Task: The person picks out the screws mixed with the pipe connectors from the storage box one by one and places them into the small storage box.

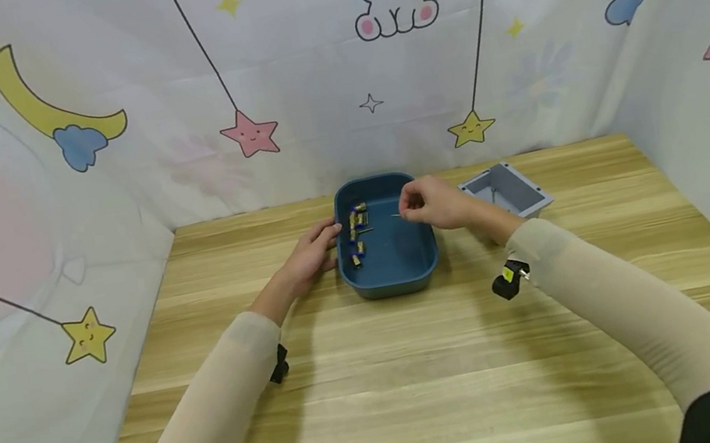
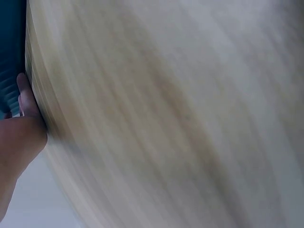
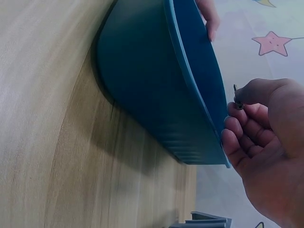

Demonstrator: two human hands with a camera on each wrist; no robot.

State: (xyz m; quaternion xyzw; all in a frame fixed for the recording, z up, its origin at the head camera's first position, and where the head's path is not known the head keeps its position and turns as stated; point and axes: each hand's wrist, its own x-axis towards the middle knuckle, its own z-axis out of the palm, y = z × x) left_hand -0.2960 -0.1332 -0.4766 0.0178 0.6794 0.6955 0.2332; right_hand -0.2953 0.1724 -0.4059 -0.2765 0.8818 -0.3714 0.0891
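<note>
Pinched piece point(image 1: 396, 215): too small to identify
Grey box point(image 1: 524, 190): partly behind right arm point(image 1: 499, 220)
Left hand point(image 2: 21, 137): cut by left edge
Tabletop point(image 2: 142, 118): blurred, left wrist

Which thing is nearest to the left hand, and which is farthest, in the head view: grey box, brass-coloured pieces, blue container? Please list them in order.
1. Blue container: the left hand touches its left side.
2. Brass-coloured pieces: inside the container, towards its left side.
3. Grey box: right of the container.
</note>
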